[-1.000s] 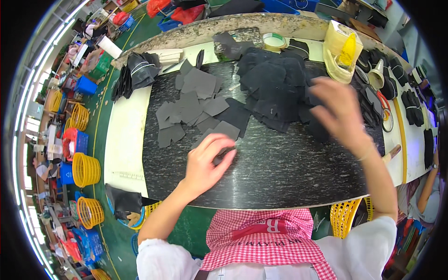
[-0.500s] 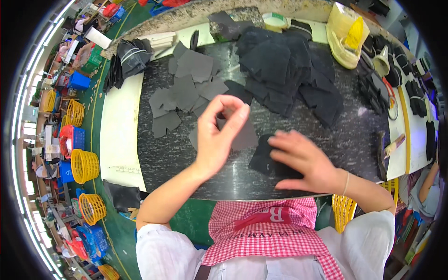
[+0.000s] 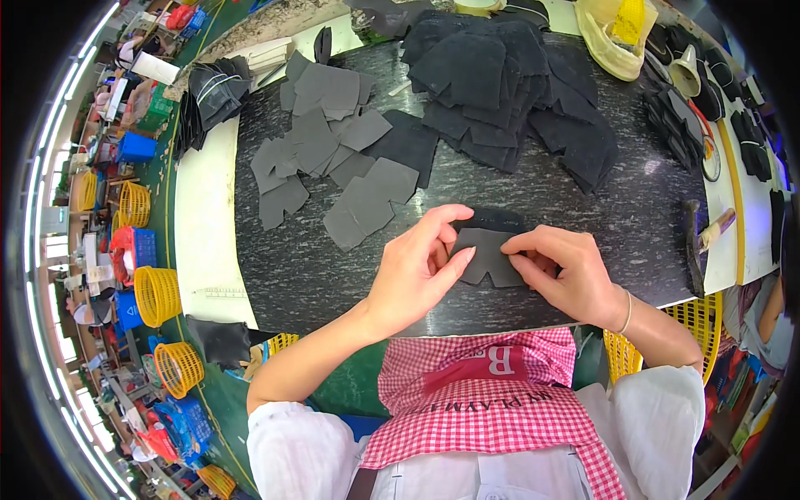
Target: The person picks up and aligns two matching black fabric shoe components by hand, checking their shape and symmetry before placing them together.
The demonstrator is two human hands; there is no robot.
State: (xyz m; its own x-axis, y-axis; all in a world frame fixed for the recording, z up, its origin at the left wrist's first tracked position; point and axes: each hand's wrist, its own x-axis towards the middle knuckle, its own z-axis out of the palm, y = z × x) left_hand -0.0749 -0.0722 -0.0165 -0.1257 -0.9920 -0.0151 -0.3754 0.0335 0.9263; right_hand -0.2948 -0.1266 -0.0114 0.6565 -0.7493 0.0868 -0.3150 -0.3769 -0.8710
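Near the front edge of the dark table [image 3: 333, 287], a small grey cut piece with a V-shaped notch [image 3: 490, 254] lies over a black cut piece [image 3: 492, 218]. My left hand [image 3: 421, 265] pinches the grey piece at its left side with thumb and fingers. At its right side my right hand [image 3: 571, 271] grips the same piece between thumb and forefinger. The notch faces me. Most of the black piece is hidden beneath; only its far edge shows. Loose grey pieces [image 3: 312, 142] lie beyond my left hand. Farther off is a heap of black pieces [image 3: 467, 71].
A hammer [image 3: 708, 237] rests at the right edge. Tied black bundles [image 3: 218, 92] sit at the far left. A yellowish bag-lined container [image 3: 604, 42] stands far right. Yellow baskets [image 3: 157, 296] line the floor on the left; another yellow basket [image 3: 700, 329] is below the table at right.
My left hand has moved right and nearer with the grey piece, laying it over the black piece. My right hand has closed from spread fingers onto the grey piece. The view has shifted slightly.
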